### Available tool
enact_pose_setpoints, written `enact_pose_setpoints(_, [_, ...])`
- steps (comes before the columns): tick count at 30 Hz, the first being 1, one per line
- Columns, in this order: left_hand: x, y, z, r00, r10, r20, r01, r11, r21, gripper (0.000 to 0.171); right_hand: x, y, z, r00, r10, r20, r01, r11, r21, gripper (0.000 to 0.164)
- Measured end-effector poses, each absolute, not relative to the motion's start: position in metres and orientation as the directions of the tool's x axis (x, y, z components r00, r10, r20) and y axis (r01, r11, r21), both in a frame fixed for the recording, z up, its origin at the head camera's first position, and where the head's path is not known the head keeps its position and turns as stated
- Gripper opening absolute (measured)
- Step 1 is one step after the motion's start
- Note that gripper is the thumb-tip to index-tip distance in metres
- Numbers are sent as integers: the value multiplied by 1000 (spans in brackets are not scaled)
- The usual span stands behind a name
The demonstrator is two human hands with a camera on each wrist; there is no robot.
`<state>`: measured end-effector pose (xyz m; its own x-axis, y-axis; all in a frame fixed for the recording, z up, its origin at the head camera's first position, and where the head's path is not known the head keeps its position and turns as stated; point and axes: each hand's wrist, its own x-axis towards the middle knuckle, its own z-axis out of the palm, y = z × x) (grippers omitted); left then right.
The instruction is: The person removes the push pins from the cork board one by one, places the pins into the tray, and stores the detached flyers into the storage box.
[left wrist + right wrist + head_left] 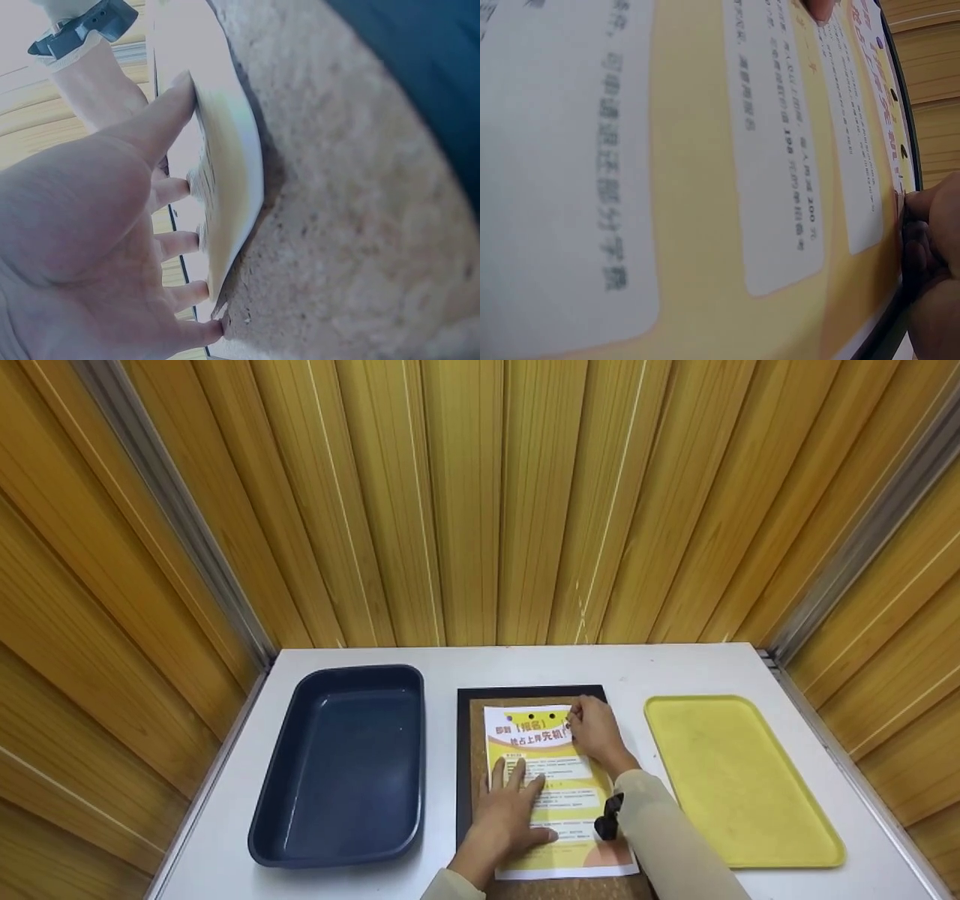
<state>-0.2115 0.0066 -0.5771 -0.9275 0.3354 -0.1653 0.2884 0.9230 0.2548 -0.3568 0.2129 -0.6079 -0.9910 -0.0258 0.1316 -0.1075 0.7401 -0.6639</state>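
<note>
Right hand (598, 731) at the upper right corner of a poster (566, 799), left hand (508, 814) spread on it

Straight, parted left fingers rest across the poster's left half; the right fingers curl (whether they pinch anything, I cannot tell). Yellow and white with Chinese print, the poster has small dark dots (531, 716) near its top. It lies on a cork board (478, 735) on a white table (622, 664), between a navy tray (360, 772) and a yellow tray (735, 780).

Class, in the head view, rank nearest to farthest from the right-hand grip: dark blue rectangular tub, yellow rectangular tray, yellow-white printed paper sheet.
1. Paper sheet: under the grip.
2. Yellow tray: to its right.
3. Blue tub: far left.
</note>
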Motion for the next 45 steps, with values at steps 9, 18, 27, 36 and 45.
enact_pose_setpoints(9, [-212,6,-577,-925,333,-182,283,924,256,89,-361,212,-600,-996,-59,62,-85,774,-627,6])
enact_pose_setpoints(18, [-210,8,-578,-927,325,-188,276,929,245,90,-360,213,-599,-995,-89,46,-98,790,-605,6])
enact_pose_setpoints(27, [-212,10,-579,-923,328,-203,281,932,230,90,-361,217,-598,-992,-107,63,-123,797,-592,6])
enact_pose_setpoints(36, [-211,7,-579,-923,330,-198,285,932,223,90,-359,219,-598,-989,-137,56,-140,747,-650,7])
enact_pose_setpoints(45, [-212,7,-577,-921,331,-206,286,933,220,91,-356,221,-596,-988,-137,65,-142,683,-717,5])
